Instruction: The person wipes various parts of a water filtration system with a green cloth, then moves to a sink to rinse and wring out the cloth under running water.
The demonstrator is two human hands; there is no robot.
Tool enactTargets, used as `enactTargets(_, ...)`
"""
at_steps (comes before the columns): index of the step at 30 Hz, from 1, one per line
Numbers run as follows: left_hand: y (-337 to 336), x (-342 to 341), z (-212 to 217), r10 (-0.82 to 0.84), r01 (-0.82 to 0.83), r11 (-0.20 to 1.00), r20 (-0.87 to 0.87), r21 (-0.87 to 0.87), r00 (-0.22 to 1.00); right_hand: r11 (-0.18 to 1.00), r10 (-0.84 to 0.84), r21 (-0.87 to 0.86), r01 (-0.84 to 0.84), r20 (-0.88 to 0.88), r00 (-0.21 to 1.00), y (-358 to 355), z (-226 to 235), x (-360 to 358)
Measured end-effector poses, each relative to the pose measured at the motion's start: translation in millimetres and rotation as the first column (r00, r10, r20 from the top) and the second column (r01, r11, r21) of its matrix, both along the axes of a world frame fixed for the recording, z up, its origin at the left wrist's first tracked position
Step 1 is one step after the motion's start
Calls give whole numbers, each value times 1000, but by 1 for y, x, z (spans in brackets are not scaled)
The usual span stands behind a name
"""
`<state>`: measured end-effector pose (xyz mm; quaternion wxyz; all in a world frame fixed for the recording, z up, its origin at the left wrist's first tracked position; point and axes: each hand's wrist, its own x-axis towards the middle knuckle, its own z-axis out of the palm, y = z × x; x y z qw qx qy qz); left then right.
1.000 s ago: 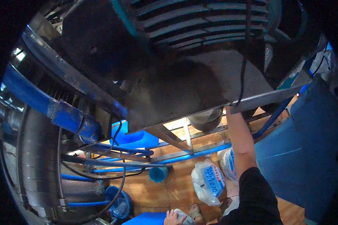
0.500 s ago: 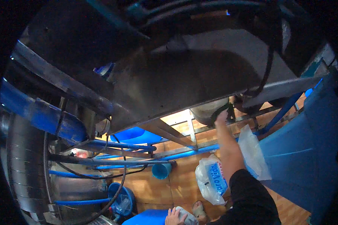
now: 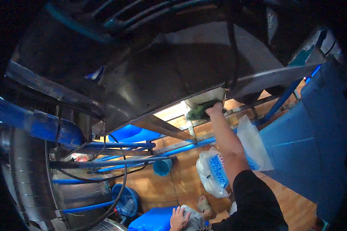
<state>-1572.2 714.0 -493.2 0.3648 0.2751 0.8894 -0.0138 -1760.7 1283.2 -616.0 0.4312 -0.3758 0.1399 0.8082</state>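
My right arm reaches far forward beneath a dark metal housing [image 3: 173,73]. In my right hand [image 3: 215,107] is a dark green cloth [image 3: 199,111], bunched and pressed against a pale rounded part [image 3: 207,95] under the housing's lower edge. The fingers are partly hidden by the cloth and the wrist. Near the bottom edge, my left hand [image 3: 179,219] lies with fingers spread on grey fabric [image 3: 194,218], next to a blue plastic thing [image 3: 152,219]. The left hand holds nothing.
Blue pipes [image 3: 133,169] and black cables cross the left side, by a ribbed metal duct [image 3: 25,173]. On the tiled floor stand a teal bucket [image 3: 162,167] and a blue basin [image 3: 126,200]. A white printed plastic bag [image 3: 212,175] lies near a blue panel [image 3: 289,146].
My right hand has moved left across the pale part, and the green cloth now shows more fully. The view has shifted slightly. My left hand stays on the grey fabric.
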Motion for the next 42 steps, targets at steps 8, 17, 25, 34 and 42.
enactTargets(8,-44,36,0,38,-41,998,75,38,996,719,668,-10,-695,286,687,-142,18,16)
enactTargets(17,-67,65,45,59,-66,989,56,132,997,705,339,294,-645,659,671,-258,260,19)
enactTargets(25,-66,68,95,216,-219,953,40,210,976,42,-480,906,-421,388,787,-260,299,16)
enactTargets(34,-86,73,123,280,-293,954,155,65,947,-33,144,-316,-948,937,-318,-233,183,109)
enactTargets(42,-4,13,183,114,-330,747,378,576,919,-13,635,60,-998,772,39,-330,329,275)
